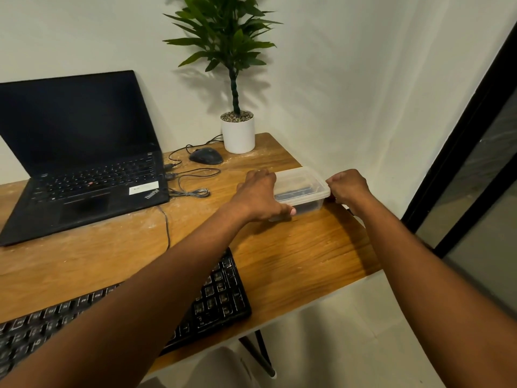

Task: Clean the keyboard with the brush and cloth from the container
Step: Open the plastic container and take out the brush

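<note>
A clear plastic container (pixel 303 184) with its lid on sits near the right edge of the wooden desk (pixel 293 247). Dark items show dimly through its wall; I cannot tell them apart. My left hand (pixel 258 196) grips the container's left end, thumb along the front. My right hand (pixel 348 186) pinches the lid's right corner with curled fingers. A black keyboard (pixel 221 295) lies at the desk's front edge, largely hidden under my left forearm.
An open black laptop (pixel 81 163) stands at the left rear. A black mouse (pixel 206 156) and loose cables (pixel 193 189) lie behind the container. A potted plant (pixel 237 133) stands against the wall. The desk's right edge drops off just past the container.
</note>
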Tool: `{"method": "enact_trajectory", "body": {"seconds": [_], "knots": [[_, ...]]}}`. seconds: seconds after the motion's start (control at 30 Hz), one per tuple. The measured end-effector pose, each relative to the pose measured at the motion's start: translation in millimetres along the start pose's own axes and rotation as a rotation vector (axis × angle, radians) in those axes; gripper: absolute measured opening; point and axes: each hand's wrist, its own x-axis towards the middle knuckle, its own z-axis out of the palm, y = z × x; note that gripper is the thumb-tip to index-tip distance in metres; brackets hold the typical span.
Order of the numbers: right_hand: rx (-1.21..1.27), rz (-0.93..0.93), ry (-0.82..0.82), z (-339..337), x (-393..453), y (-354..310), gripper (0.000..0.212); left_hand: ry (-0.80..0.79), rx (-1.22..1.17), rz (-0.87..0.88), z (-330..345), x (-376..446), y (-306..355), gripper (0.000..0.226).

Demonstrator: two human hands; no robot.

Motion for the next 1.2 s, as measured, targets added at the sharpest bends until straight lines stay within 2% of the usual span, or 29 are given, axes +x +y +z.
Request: {"method": "enact_trajectory", "body": {"seconds": [0.1,0.23,0.33,0.7,0.97,1.2], "knots": [[0.080,-0.017,0.005,-2.7,-3.7,-2.3,0.017,-0.008,0.006,0.012,0.6,-2.2,-1.8,0.104],[0.195,-0.087,0.055,-8.3,-5.9,-6.5,0.007,-0.040,-0.094,0.013,1.2,-3.8,-7.6,0.110],[0.095,-0.125,0.000,-8.7,-7.1,-11.6,0.018,-0.025,-0.161,0.006,0.7,-4.5,-10.5,0.113],[-0.097,-0.236,0.065,-23.4,-20.5,-34.2,0.018,0.033,-0.228,0.024,-16.6,-12.3,1.7,0.117],[-0.182,-0.219,0.047,-54.9,-67.6,-13.7,0.018,0.030,-0.233,0.059,-12.4,-57.9,30.1,0.125],[-0.244,-0.145,0.018,-67.2,-102.4,14.1,0.015,0.035,-0.204,0.104,6.5,-99.5,49.7,0.120]]}}
